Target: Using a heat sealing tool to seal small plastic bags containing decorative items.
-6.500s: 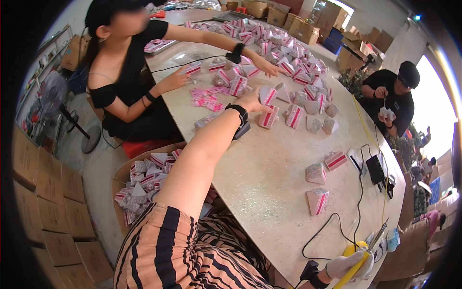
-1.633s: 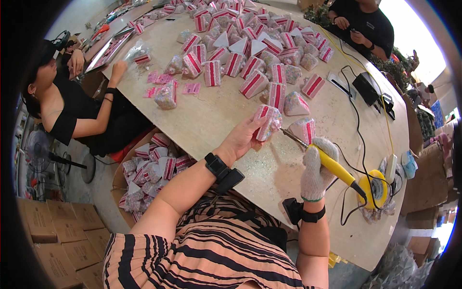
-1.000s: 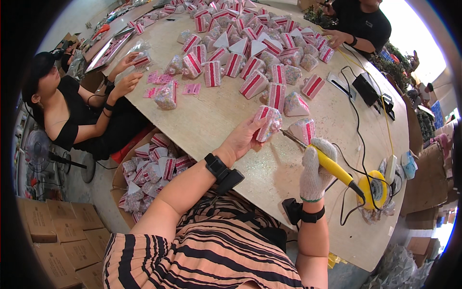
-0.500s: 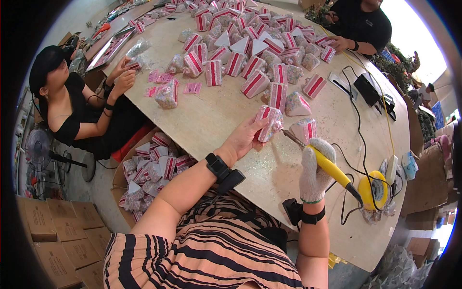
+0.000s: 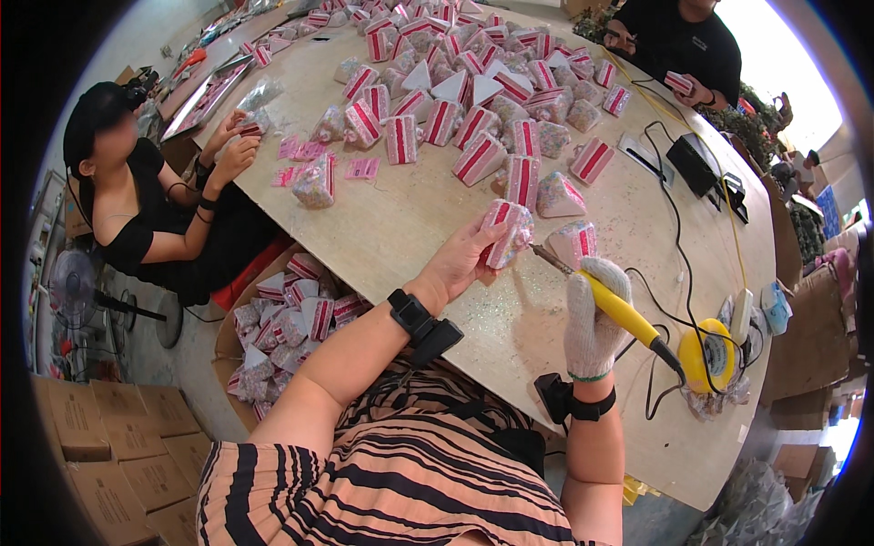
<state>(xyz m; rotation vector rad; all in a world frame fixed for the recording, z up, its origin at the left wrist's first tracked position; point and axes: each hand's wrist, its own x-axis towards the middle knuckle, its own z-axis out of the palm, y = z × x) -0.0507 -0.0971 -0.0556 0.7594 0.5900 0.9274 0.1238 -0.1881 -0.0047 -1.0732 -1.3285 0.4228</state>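
My left hand [image 5: 460,257] is closed round an ornament shaped like a slice of cake [image 5: 510,227], white and pink with a red stripe and a speckled side. In my right hand [image 5: 590,318], which wears a pale knitted glove, is a soldering iron [image 5: 628,317] with a yellow handle. Its dark metal tip is at the right side of the held slice; whether it touches cannot be made out. Other cake slices lie close by: an upright one [image 5: 522,182] just beyond, a speckled one [image 5: 560,196] and another behind the iron [image 5: 574,241].
A big heap of cake slices [image 5: 455,86] covers the table's far part. More fill a box [image 5: 296,309] below the left edge. Black cables [image 5: 678,237] and a yellow spool [image 5: 706,357] lie on the right. One person [image 5: 146,191] works at left, another [image 5: 683,45] at far right.
My hands, the slice and the iron have barely moved. At the far right, the other person's hand has moved outward and now holds a cake slice above the table edge.
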